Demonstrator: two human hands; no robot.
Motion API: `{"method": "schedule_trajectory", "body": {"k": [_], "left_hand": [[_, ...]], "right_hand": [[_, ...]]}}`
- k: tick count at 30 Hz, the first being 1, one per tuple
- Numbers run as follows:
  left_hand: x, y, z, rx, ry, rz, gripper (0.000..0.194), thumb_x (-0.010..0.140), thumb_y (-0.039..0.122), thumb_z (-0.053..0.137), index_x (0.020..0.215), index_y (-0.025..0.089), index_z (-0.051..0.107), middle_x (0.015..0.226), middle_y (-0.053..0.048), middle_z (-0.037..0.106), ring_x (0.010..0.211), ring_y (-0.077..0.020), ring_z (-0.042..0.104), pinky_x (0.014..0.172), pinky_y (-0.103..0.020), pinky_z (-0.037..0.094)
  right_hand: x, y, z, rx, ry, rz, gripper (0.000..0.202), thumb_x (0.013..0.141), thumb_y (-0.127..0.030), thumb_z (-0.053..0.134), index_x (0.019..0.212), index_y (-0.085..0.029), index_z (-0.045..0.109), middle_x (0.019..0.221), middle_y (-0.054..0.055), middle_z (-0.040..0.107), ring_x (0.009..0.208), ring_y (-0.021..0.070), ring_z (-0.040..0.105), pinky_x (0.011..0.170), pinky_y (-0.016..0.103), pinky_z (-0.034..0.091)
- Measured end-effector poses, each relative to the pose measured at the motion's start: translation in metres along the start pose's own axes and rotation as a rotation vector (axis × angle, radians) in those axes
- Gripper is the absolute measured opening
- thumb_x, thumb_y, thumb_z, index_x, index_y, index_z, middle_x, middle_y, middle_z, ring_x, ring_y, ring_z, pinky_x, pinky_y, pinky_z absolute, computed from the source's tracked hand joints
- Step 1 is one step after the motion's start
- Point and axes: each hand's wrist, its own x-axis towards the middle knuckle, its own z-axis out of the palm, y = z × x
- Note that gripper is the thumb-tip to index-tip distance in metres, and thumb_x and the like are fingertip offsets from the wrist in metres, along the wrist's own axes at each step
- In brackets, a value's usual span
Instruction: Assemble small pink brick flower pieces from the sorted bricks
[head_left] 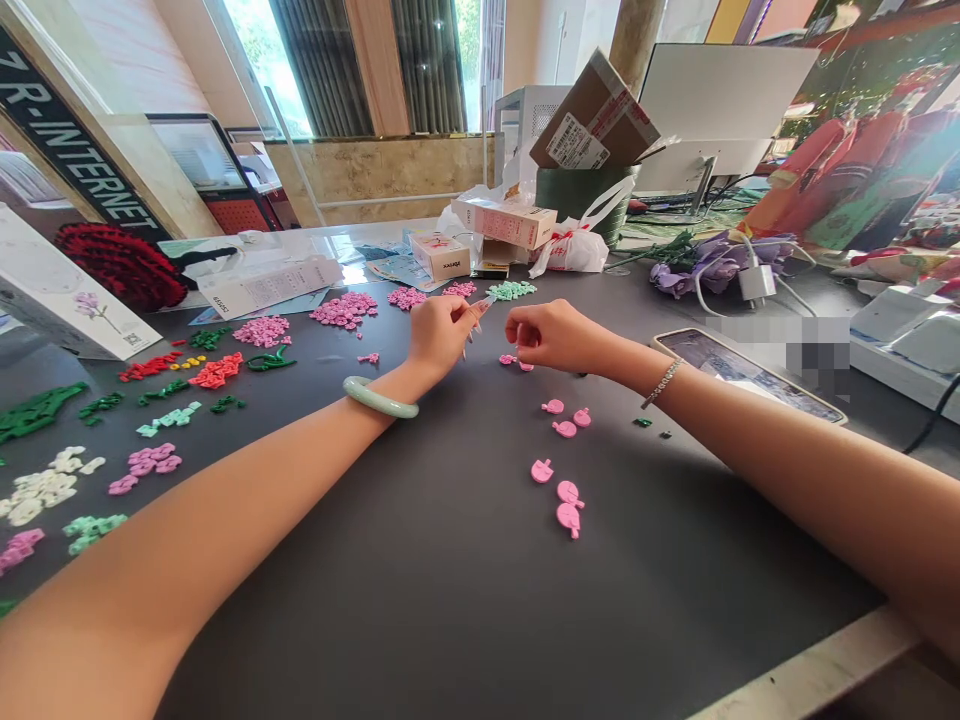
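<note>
Past the middle of the dark table, my left hand [442, 338] is closed in a pinch, with a jade-coloured bangle at its wrist. Anything between its fingertips is too small to make out. My right hand [559, 335] hangs just to the right, fingers curled in and their tips mostly hidden. The two hands are apart. Small pink pieces [508, 359] lie right below the right hand. Nearer me are several flat round pink pieces with little stems [565, 429]. A mint-green heap of pieces [511, 290] sits just beyond the hands.
Sorted plastic pieces cover the left: pink heaps [345, 310], red pieces [217, 370], white pieces [45, 487] and green pieces [41, 410]. A white box [71, 290] stands far left. Small boxes [439, 256] and a plastic bag [574, 247] are behind. A phone [750, 375] lies right.
</note>
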Motion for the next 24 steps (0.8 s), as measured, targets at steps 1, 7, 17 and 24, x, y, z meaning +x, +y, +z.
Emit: {"method": "schedule_trajectory", "body": {"k": [1, 7, 17, 24], "left_hand": [[0.0000, 0.0002, 0.0000, -0.003, -0.001, -0.001, 0.044, 0.089, 0.043, 0.060, 0.053, 0.018, 0.059, 0.044, 0.003, 0.056, 0.048, -0.0118, 0.056, 0.064, -0.026, 0.044], [0.0002, 0.0004, 0.0003, -0.004, -0.005, 0.000, 0.046, 0.089, 0.047, 0.059, 0.053, 0.019, 0.058, 0.042, 0.003, 0.054, 0.043, -0.0113, 0.053, 0.064, -0.026, 0.045], [0.0005, -0.0016, 0.0011, -0.015, -0.010, 0.023, 0.052, 0.089, 0.058, 0.055, 0.053, 0.019, 0.058, 0.042, 0.003, 0.054, 0.042, -0.0116, 0.053, 0.062, -0.027, 0.046], [-0.0019, 0.0007, 0.0012, -0.111, -0.119, 0.016, 0.055, 0.094, 0.057, 0.043, 0.059, 0.018, 0.060, 0.047, 0.002, 0.057, 0.038, -0.0089, 0.052, 0.054, -0.024, 0.043]], "right_hand": [[-0.0001, 0.0000, 0.0007, 0.013, -0.001, 0.006, 0.020, 0.073, -0.007, 0.060, 0.088, -0.016, 0.069, 0.066, -0.002, 0.063, 0.061, 0.0112, 0.054, 0.064, 0.023, 0.039], [0.0016, -0.0014, 0.0051, -0.020, -0.039, 0.038, 0.021, 0.080, -0.009, 0.058, 0.085, -0.017, 0.077, 0.068, 0.001, 0.069, 0.067, 0.0142, 0.060, 0.066, 0.025, 0.043], [0.0044, -0.0012, 0.0085, -0.046, -0.089, 0.036, 0.012, 0.083, -0.017, 0.063, 0.082, -0.016, 0.075, 0.067, 0.001, 0.069, 0.063, 0.0128, 0.057, 0.064, 0.026, 0.041], [0.0063, 0.0029, 0.0065, 0.360, 0.210, 0.143, 0.012, 0.075, -0.027, 0.073, 0.076, -0.015, 0.072, 0.068, 0.001, 0.068, 0.065, 0.0134, 0.057, 0.065, 0.028, 0.042]]}}
